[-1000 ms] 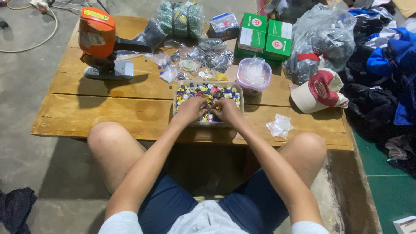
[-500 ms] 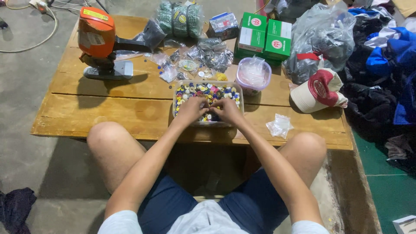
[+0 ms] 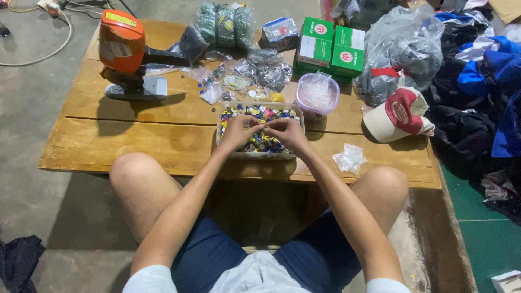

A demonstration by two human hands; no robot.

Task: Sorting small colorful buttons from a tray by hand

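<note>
Wooden table (image 3: pixel 135 141) runs before your knees; on it sits a clear tray (image 3: pixel 260 154) of coloured buttons, long axis left to right. Your left hand (image 3: pixel 237 132) and right hand (image 3: pixel 287 133) meet fingertip to fingertip above it; whether they pinch anything, you cannot tell. Two green boxes (image 3: pixel 331 49) stand behind.

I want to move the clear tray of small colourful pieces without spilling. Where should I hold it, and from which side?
Probably grip the clear tray by its two short end walls, one hand from the left and one from the right. It is a shallow, wide rectangle lying flat on the wooden table, filled with loose pieces, so holding both ends should keep it level. The left hand and right hand are over its middle.
</note>
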